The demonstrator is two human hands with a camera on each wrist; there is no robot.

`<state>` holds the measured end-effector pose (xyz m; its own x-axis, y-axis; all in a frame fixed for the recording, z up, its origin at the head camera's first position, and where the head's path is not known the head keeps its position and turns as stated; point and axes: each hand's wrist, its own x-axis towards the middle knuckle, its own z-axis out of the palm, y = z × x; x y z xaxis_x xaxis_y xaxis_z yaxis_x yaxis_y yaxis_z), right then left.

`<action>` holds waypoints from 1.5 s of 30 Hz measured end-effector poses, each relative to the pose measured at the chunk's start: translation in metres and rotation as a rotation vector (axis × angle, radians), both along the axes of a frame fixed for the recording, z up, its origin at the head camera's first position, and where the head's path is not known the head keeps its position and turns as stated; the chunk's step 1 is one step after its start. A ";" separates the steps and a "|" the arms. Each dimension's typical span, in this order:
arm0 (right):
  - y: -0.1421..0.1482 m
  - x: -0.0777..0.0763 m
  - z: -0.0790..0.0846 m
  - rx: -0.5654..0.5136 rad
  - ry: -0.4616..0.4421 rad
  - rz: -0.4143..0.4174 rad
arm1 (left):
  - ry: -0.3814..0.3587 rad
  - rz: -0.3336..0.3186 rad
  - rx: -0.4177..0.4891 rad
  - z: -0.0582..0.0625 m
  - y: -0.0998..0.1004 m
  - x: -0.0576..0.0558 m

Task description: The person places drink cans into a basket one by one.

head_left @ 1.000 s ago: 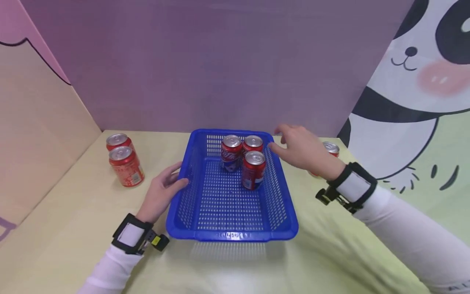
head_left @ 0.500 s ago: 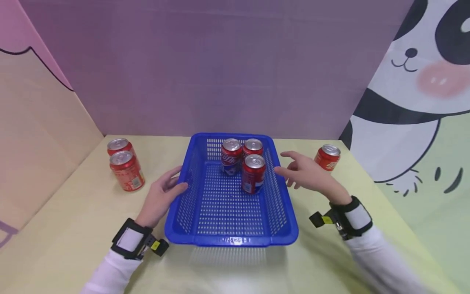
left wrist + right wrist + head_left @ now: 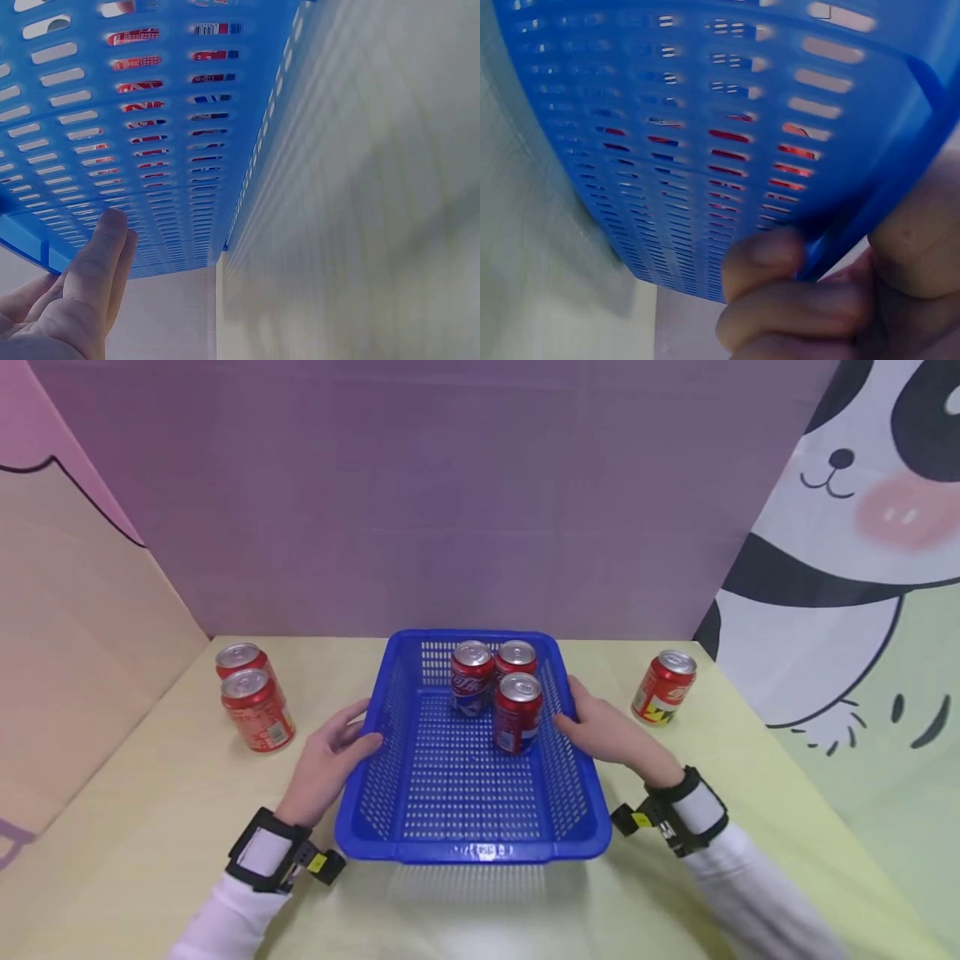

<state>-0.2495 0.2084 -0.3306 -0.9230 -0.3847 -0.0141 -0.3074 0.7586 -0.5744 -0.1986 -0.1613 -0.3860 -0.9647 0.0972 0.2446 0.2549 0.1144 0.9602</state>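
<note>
A blue plastic basket with slotted walls stands in the middle of the head view. Three red soda cans stand upright in its far half. My left hand holds the basket's left rim, thumb over the top and fingers along the outer wall, as the fingers in the left wrist view show. On the opposite rim, my right hand grips with its thumb on top. In the right wrist view its fingers curl under the rim. Red can colours show through the slots in both wrist views.
Two red cans, the nearer can partly covering the farther can, stand on the table left of the basket. Another red can stands to the right, beyond my right hand. A purple wall rises behind the table.
My right hand has come down from above the basket's far right corner and taken hold of the right rim. The right-hand can is uncovered now. My left hand has stayed put.
</note>
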 end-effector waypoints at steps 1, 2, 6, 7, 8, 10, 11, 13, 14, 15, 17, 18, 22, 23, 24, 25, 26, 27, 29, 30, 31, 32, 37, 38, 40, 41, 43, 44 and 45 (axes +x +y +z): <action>0.000 0.000 -0.001 0.009 0.007 0.009 | -0.001 0.002 0.000 0.000 0.001 0.000; -0.001 0.000 -0.001 0.021 0.016 0.018 | -0.004 0.006 0.000 0.001 0.001 0.001; -0.002 -0.001 -0.001 0.037 0.023 0.025 | -0.008 0.010 -0.008 0.004 0.002 0.000; -0.001 -0.001 -0.001 0.032 0.018 0.024 | -0.008 0.008 -0.009 0.004 0.002 0.000; -0.001 -0.001 -0.001 0.031 0.014 0.022 | -0.008 0.005 -0.010 0.004 0.003 -0.001; 0.001 -0.001 -0.001 0.027 0.004 0.014 | -0.009 -0.004 -0.012 0.003 0.004 -0.004; 0.002 -0.001 -0.001 0.027 0.000 0.008 | -0.009 -0.010 -0.017 0.002 0.004 -0.006; 0.003 0.000 -0.001 0.032 0.002 -0.002 | -0.004 -0.025 -0.034 0.002 0.005 -0.009; 0.003 0.000 -0.001 0.036 0.007 -0.006 | 0.000 -0.030 -0.051 0.003 0.005 -0.010; 0.003 0.001 0.000 0.040 0.010 -0.008 | 0.003 -0.035 -0.073 0.004 0.005 -0.011; 0.002 0.001 0.001 0.049 0.021 -0.012 | 0.007 -0.043 -0.133 0.007 0.003 -0.011; 0.001 0.001 0.001 0.050 0.023 -0.011 | 0.010 -0.044 -0.171 0.009 0.002 -0.011; -0.002 0.001 0.004 0.051 0.023 -0.015 | 0.041 -0.048 -0.387 0.017 -0.004 -0.008; -0.003 0.001 0.004 0.051 0.019 -0.017 | 0.061 -0.048 -0.446 0.019 -0.005 -0.007; -0.003 0.002 0.005 0.053 0.019 -0.021 | 0.083 -0.046 -0.499 0.022 -0.006 -0.006; -0.003 0.002 0.005 0.056 0.018 -0.023 | 0.107 -0.044 -0.547 0.026 -0.007 -0.005; -0.003 0.001 0.005 0.061 0.017 -0.025 | 0.131 -0.039 -0.587 0.030 -0.009 -0.005; -0.004 0.001 0.005 0.067 0.018 -0.026 | 0.158 -0.029 -0.624 0.034 -0.011 -0.004; -0.005 0.000 0.005 0.079 0.022 -0.027 | 0.225 0.012 -0.706 0.044 -0.016 -0.003; -0.006 0.000 0.004 0.083 0.025 -0.027 | 0.258 0.038 -0.742 0.050 -0.019 -0.003; -0.006 0.000 0.004 0.089 0.027 -0.027 | 0.294 0.067 -0.778 0.056 -0.022 -0.003; -0.007 0.000 0.004 0.091 0.025 -0.026 | 0.328 0.100 -0.817 0.062 -0.026 -0.003; -0.011 0.003 0.001 0.087 0.033 -0.016 | 0.421 0.201 -0.993 0.092 -0.050 -0.009; -0.011 0.003 0.000 0.084 0.032 -0.015 | 0.423 0.202 -1.025 0.097 -0.055 -0.012; -0.011 0.005 0.000 0.081 0.034 -0.019 | 0.410 0.197 -1.084 0.105 -0.067 -0.020; -0.011 0.005 -0.001 0.077 0.032 -0.021 | 0.398 0.192 -1.103 0.107 -0.073 -0.024; -0.011 0.006 -0.001 0.071 0.024 -0.026 | 0.363 0.183 -1.137 0.111 -0.085 -0.030; -0.010 0.006 -0.001 0.070 0.021 -0.026 | 0.336 0.178 -1.147 0.112 -0.091 -0.033; -0.010 0.006 0.000 0.069 0.020 -0.025 | 0.307 0.177 -1.153 0.113 -0.095 -0.035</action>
<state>-0.2433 0.1982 -0.3311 -0.9328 -0.3598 -0.0206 -0.2987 0.8038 -0.5146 -0.2335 -0.2566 -0.2730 -0.9036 0.2821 0.3223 0.3490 0.9211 0.1724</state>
